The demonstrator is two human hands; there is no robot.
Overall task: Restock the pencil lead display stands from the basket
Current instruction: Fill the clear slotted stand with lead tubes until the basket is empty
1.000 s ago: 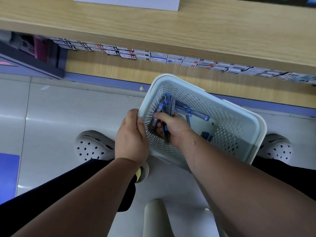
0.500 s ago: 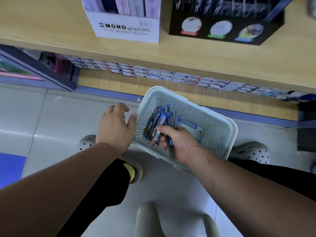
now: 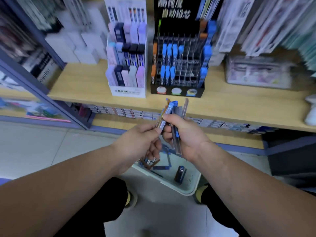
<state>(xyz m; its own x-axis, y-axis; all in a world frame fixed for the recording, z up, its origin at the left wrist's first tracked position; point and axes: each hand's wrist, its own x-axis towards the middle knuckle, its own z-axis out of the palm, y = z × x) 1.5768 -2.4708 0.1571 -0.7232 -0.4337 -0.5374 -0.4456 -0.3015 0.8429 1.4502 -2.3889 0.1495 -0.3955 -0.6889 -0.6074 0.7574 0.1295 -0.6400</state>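
My right hand (image 3: 183, 134) grips a bundle of slim pencil lead cases (image 3: 172, 108), blue, brown and clear, fanned upward in front of the shelf edge. My left hand (image 3: 142, 141) pinches the lower end of one case in that bundle. Below my hands the pale basket (image 3: 189, 189) sits on the floor between my feet with several lead cases and a dark box inside. On the wooden shelf (image 3: 230, 103) stand a white MONO display stand (image 3: 127, 65) and a black display stand (image 3: 179, 62) with blue and orange lead cases in its slots.
White boxes (image 3: 82, 47) sit left of the stands and a clear packaged item (image 3: 256, 74) to their right. Hanging packets fill the upper right. A row of small boxes (image 3: 119, 112) lines the shelf below. A blue-framed unit (image 3: 42, 93) stands at the left.
The view has lifted from the basket to the shelf. My right hand has raised the bundle of lead cases out of the basket, and my left hand has left the basket rim and pinched a case.
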